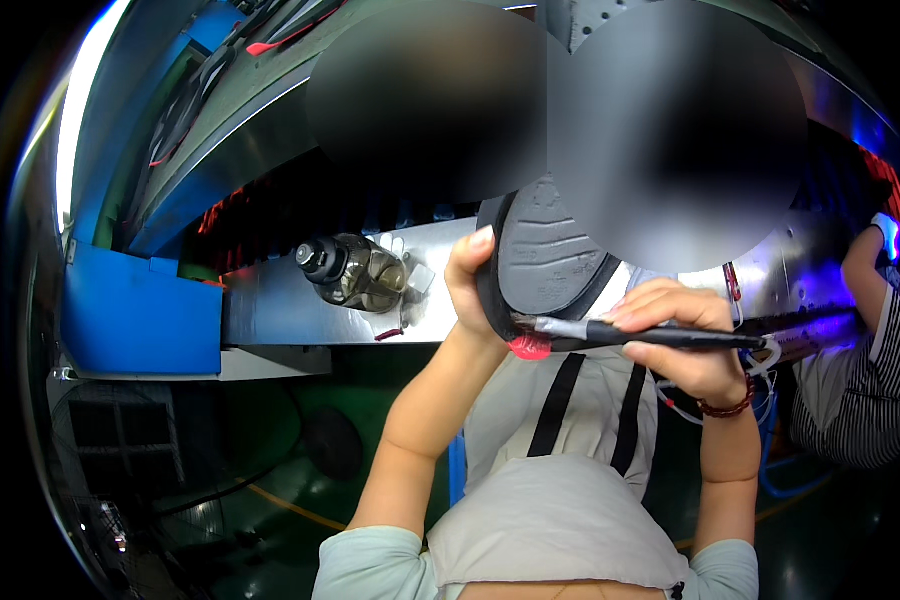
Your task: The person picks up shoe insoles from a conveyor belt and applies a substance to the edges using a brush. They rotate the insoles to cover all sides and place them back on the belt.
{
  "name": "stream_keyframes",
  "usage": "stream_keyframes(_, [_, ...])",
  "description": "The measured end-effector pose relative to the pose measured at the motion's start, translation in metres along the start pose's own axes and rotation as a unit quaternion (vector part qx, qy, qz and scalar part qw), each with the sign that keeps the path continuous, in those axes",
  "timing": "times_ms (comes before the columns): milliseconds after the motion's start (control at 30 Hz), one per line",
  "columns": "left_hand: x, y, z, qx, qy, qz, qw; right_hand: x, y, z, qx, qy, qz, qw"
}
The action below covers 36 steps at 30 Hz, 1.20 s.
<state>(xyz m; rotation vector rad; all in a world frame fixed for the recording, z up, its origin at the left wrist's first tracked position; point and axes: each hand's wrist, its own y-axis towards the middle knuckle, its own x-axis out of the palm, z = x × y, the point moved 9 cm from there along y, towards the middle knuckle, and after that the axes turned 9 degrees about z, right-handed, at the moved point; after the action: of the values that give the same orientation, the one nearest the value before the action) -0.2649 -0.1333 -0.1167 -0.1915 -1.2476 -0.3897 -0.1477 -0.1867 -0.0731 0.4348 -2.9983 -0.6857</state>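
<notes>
My left hand (470, 275) grips a dark grey shoe sole (550, 255) by its left rim, thumb on top. Grooves cross the sole's face, which is turned up toward me. In my right hand (680, 330) is a brush (610, 332) with a dark handle and a silvery ferrule, held nearly level between thumb and fingers. Its tip meets the near end of the sole. Just below the tip shows a bright pinkish-red piece (530, 347); whether it belongs to the sole, I cannot tell. Blurred patches hide the area beyond the sole.
A dark see-through bottle (355, 272) with a black cap lies or leans on the metal bench (270, 300), left of my hand. A blue box-shaped cover (140, 310) flanks the bench. At right, a person in striped clothing (870, 390) works nearby. A fan (125, 440) stands lower left.
</notes>
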Motion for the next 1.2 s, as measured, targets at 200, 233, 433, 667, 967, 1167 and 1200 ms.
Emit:
stream_keyframes(200, [-0.004, -0.001, -0.012, -0.148, 0.017, 0.065, 0.987, 0.034, -0.02, -0.025, -0.06, -0.081, -0.165, 0.981])
stream_keyframes(233, [-0.006, -0.003, -0.019, -0.195, 0.021, 0.075, 0.978, 0.016, -0.017, -0.021, -0.06, -0.037, -0.087, 0.994])
stream_keyframes(433, [-0.03, -0.029, -0.035, -0.336, 0.229, 0.191, 0.893, 0.025, -0.028, -0.001, -0.017, -0.195, -0.279, 0.94])
stream_keyframes(667, [-0.035, -0.043, -0.033, -0.387, 0.319, 0.191, 0.844, 0.016, -0.039, 0.006, -0.024, -0.249, -0.296, 0.922])
stream_keyframes(967, [-0.043, -0.056, -0.014, -0.364, 0.333, 0.225, 0.84, 0.01, -0.043, 0.003, -0.045, -0.356, -0.33, 0.873])
stream_keyframes(1167, [-0.034, -0.062, 0.003, -0.354, 0.363, 0.209, 0.836, -0.014, -0.037, 0.005, -0.043, -0.311, -0.202, 0.928])
stream_keyframes(1200, [-0.034, -0.065, 0.005, -0.358, 0.36, 0.208, 0.836, -0.01, -0.041, 0.002, -0.037, -0.322, -0.226, 0.919])
